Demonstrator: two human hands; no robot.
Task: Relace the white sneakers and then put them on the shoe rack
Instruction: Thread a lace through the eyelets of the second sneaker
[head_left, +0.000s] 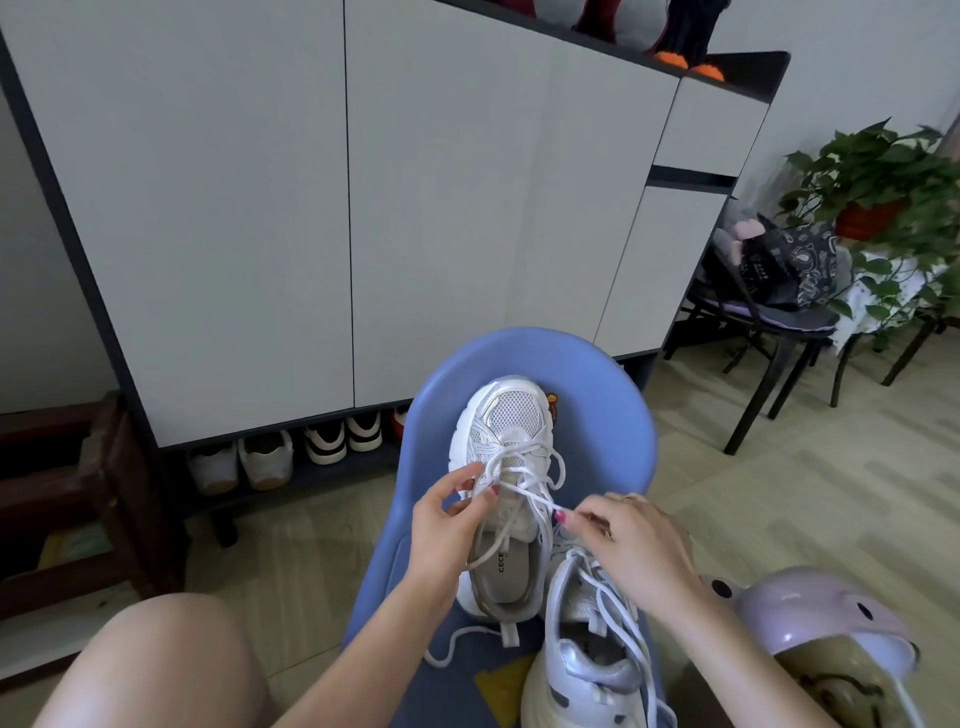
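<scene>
- Writing: on the beige insole of the far white sneaker (501, 467) we read the letters "CECE"; the rest of the print is too small for us to make out.
- Far sneaker: we see a white mesh toe, silvery side overlays and a thick white sole. It lies on the blue plastic seat (613, 415) with its toe pointing towards the shoe cabinet (311, 208).
- Near sneaker (592, 670): we see a white upper with a grey collar and a cream sole. It sits just beside the first, at its right, on the same seat.
- Lace (524, 486): the white lace crosses the upper eyelets of the far sneaker, and one loose end trails over the seat near its heel.
- Left hand (449, 514): thumb and forefinger pinch the lace at the far sneaker's left eyelets.
- Right hand (631, 540): fingertips pinch a taut strand of the same lace, drawn out to the right over the near sneaker.
- Count: we count two white sneakers and two hands, and in the cabinet's open bottom shelf two grey shoes (239, 465) and two black-and-white shoes (343, 436).
- Surroundings: a purple helmet (810, 618) lies at lower right; a potted plant (883, 182) stands beyond a black chair (769, 332).
</scene>
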